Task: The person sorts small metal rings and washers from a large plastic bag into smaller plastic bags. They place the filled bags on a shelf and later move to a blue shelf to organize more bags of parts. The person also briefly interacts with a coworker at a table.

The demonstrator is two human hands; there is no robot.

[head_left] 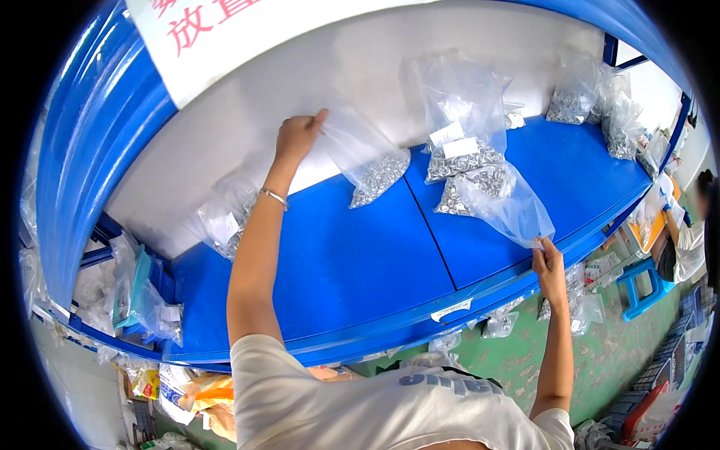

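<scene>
My left hand is closed on the upper edge of a clear plastic bag, whose lower end is filled with small shiny metal parts and rests on the blue shelf. Off to the right, my right hand pinches the loose end of a second clear bag. That one lies on its side near the shelf's middle, metal parts gathered at its far end. Just behind it stand taller bags of metal parts with white labels on them.
More bags of metal parts stand at the shelf's left and far right. A blue post rises at the left, and a white sign hangs above. A blue stool and a person are at the right.
</scene>
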